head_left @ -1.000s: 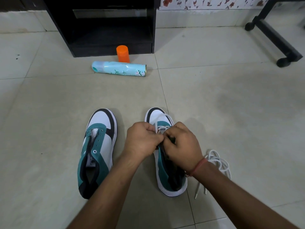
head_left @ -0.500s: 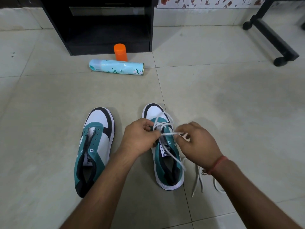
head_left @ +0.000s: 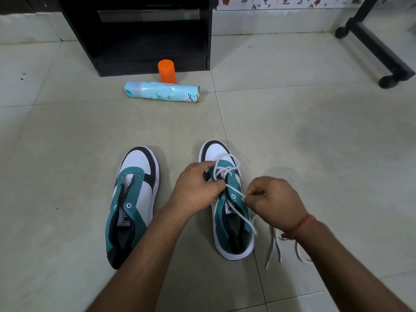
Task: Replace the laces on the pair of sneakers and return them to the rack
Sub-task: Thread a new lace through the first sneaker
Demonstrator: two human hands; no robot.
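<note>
Two teal, white and black sneakers lie on the tiled floor. The left sneaker (head_left: 132, 203) has bare eyelets and no lace. A white lace (head_left: 227, 174) is threaded through the front eyelets of the right sneaker (head_left: 231, 224). My left hand (head_left: 195, 190) grips the right sneaker's left side by the eyelets, its fingers curled on the lace there. My right hand (head_left: 274, 201) pinches a strand of the lace and holds it out to the right of the shoe. A second loose white lace (head_left: 273, 246) lies on the floor under my right wrist.
A black rack (head_left: 144, 34) stands at the back against the wall. A light blue spray can (head_left: 162, 92) lies on its side before it, with an orange cap (head_left: 167, 70) upright behind it. A black wheeled frame (head_left: 380, 48) stands at the far right.
My hands came apart from over the shoe's tongue. My right hand has drawn a lace strand out to the right, and the shoe's opening shows again. My left hand stays at the eyelets.
</note>
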